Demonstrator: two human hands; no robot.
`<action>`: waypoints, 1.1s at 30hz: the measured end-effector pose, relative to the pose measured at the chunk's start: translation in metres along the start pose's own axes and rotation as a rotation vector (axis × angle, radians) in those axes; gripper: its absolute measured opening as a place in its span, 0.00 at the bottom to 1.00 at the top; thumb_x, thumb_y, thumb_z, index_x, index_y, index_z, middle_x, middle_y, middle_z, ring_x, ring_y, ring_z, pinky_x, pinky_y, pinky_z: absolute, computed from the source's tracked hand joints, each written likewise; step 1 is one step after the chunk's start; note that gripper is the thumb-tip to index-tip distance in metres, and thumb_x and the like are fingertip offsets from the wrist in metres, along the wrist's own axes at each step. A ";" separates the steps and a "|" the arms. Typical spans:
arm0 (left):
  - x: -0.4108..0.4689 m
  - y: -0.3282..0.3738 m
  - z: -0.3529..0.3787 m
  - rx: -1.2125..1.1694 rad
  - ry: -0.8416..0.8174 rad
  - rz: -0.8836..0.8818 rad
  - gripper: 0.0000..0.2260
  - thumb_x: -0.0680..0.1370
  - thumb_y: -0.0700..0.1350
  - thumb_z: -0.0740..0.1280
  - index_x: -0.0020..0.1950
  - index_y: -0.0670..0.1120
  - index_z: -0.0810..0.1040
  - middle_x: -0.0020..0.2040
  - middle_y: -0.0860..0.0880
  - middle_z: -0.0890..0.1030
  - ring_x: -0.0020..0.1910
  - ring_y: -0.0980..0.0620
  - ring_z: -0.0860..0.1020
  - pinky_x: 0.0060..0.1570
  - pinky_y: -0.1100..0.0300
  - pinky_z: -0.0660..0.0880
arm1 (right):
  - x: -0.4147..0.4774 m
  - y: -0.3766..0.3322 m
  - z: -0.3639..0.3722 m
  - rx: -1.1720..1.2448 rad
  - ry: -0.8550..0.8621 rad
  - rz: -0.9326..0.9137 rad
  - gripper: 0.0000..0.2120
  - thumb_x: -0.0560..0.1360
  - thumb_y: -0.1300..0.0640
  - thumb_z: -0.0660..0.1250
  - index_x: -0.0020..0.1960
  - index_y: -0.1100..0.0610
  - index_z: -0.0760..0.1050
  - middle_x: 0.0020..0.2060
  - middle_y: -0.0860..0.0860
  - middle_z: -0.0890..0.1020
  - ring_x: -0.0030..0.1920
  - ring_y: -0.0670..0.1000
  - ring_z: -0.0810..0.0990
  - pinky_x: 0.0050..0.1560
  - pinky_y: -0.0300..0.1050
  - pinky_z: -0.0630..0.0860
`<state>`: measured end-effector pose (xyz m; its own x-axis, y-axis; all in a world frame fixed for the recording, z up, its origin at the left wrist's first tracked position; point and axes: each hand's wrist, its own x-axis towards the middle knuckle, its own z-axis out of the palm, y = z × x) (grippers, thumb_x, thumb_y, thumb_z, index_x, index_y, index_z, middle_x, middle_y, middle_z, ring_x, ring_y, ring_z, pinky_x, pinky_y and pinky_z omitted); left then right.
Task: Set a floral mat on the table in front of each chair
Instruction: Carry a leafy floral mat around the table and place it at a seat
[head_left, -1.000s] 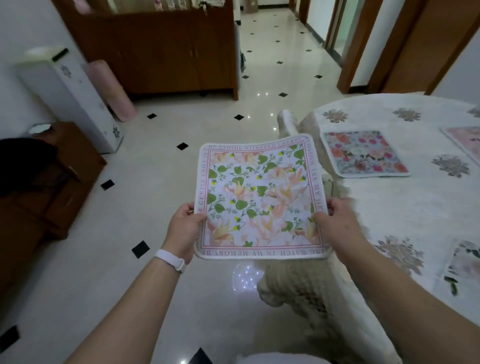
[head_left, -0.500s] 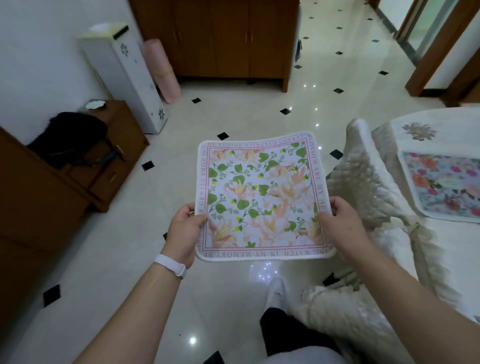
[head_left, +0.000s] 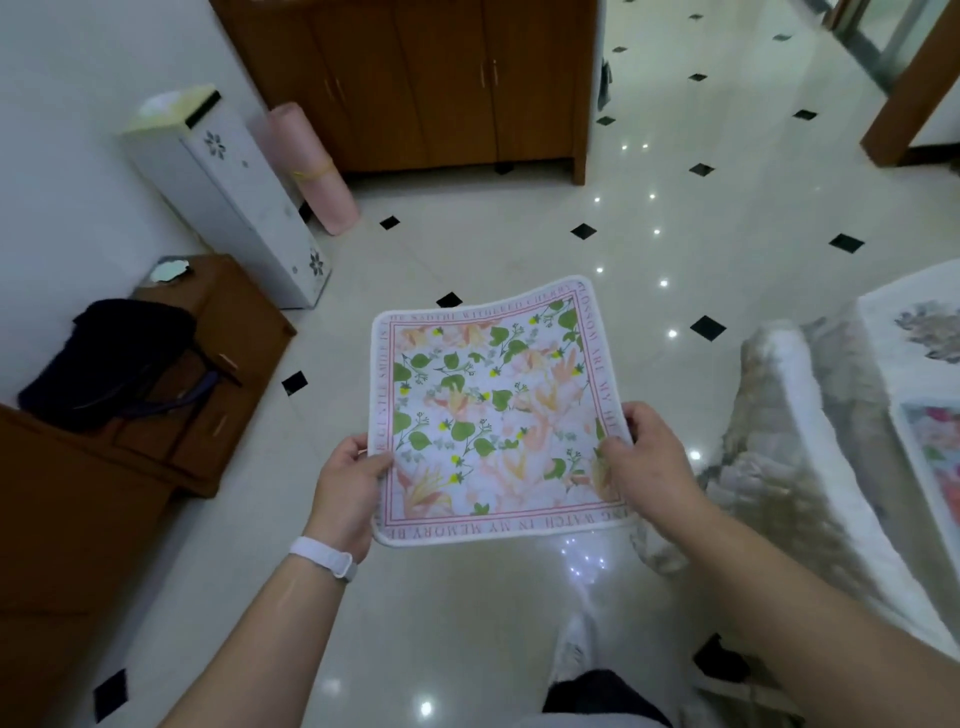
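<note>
Your left hand (head_left: 345, 493) pinches the left edge of the floral mat (head_left: 493, 410); your right hand (head_left: 644, 462) pinches its right edge. The mat spans between both hands, above the floor. To the right of your right hand stands the chair (head_left: 779, 441), with the table (head_left: 914, 322) beyond it.

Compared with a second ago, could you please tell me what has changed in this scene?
The table has slid to the right edge of view as the person turns away, leaving one laid mat partly visible; a shoe has come into view below. The held floral mat stays spread, left hand and right hand still gripping its side edges.
</note>
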<state>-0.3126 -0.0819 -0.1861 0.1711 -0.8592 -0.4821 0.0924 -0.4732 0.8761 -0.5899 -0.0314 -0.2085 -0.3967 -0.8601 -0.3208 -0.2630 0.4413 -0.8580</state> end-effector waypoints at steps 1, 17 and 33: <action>0.011 0.008 0.008 0.009 0.004 0.018 0.05 0.78 0.32 0.61 0.50 0.40 0.74 0.43 0.36 0.82 0.33 0.44 0.83 0.32 0.45 0.81 | 0.012 -0.009 -0.004 0.010 0.006 -0.007 0.10 0.75 0.62 0.62 0.53 0.51 0.73 0.46 0.46 0.82 0.45 0.49 0.82 0.47 0.52 0.80; 0.216 0.097 0.146 0.066 -0.188 0.074 0.07 0.78 0.32 0.62 0.49 0.42 0.76 0.41 0.39 0.82 0.34 0.45 0.82 0.35 0.51 0.80 | 0.208 -0.087 -0.026 0.057 0.203 0.132 0.10 0.75 0.65 0.59 0.51 0.52 0.73 0.45 0.47 0.80 0.40 0.46 0.79 0.28 0.37 0.70; 0.472 0.248 0.327 0.098 -0.573 -0.018 0.06 0.77 0.31 0.61 0.50 0.40 0.75 0.31 0.38 0.79 0.29 0.44 0.79 0.32 0.43 0.80 | 0.427 -0.207 -0.031 0.098 0.609 0.244 0.09 0.74 0.68 0.59 0.51 0.60 0.73 0.42 0.55 0.80 0.31 0.48 0.78 0.19 0.33 0.69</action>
<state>-0.5296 -0.6688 -0.1967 -0.3906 -0.8059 -0.4450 -0.0054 -0.4813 0.8765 -0.7322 -0.4817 -0.1558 -0.8689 -0.4268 -0.2509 -0.0328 0.5553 -0.8310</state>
